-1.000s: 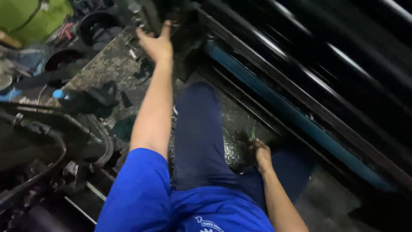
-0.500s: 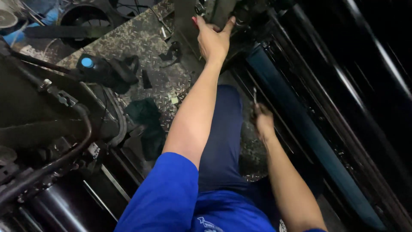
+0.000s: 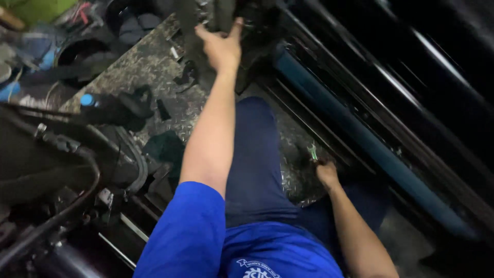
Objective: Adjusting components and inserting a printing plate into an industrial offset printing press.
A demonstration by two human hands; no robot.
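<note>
My left hand (image 3: 222,45) reaches far forward and grips a dark metal machine part (image 3: 222,11) at the top of the view. My right hand (image 3: 326,174) is low on the right, closed around a small wrench (image 3: 312,152) whose shiny end sticks up above the fist, just over the diamond-plate floor (image 3: 149,67). My legs in dark blue trousers (image 3: 254,154) stretch forward between the two arms. The blue sleeve (image 3: 188,231) fills the lower middle.
A long blue roller (image 3: 360,139) and dark bars run diagonally on the right. On the left stand black machine parts with hoses (image 3: 67,170), a dark bottle with a blue cap (image 3: 98,103), a dark rag (image 3: 167,146) and black tubs (image 3: 77,51).
The view has swung back to the right and down. My left hand keeps its grip on the machine part; my right hand with the wrench now sits lower right in view.
</note>
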